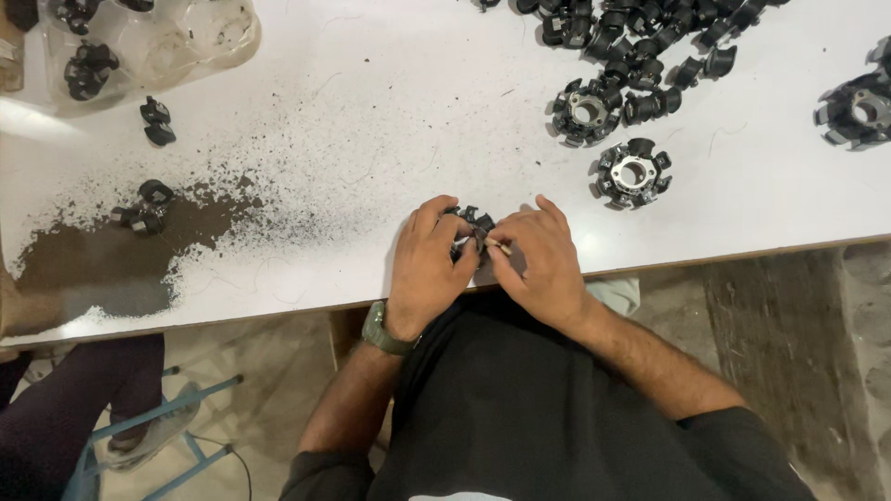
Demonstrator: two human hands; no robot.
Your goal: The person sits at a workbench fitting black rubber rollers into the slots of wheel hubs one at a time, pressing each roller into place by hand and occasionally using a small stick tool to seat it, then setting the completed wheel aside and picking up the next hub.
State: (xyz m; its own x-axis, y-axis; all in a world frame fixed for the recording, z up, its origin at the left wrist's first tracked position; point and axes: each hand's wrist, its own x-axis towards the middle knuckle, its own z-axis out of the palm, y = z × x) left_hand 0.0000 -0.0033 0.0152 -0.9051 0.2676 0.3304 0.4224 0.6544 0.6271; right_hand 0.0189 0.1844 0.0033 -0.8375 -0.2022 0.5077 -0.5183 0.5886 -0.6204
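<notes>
At the table edge [650,263], both hands' fingers [444,223] grip a flat-lying stator core [469,225].

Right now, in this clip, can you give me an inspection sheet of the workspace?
Surface: white table, dark powder patch at its left.
Job's things: black toothed ring part held at the near edge with a thin stick.
Clutter: two ring parts, pile of black clips, clear plastic tray.
Hands: left hand and right hand both grip the part.
Cables: thin cable on the floor.
Surroundings: blue stool frame, another person's leg.
</notes>
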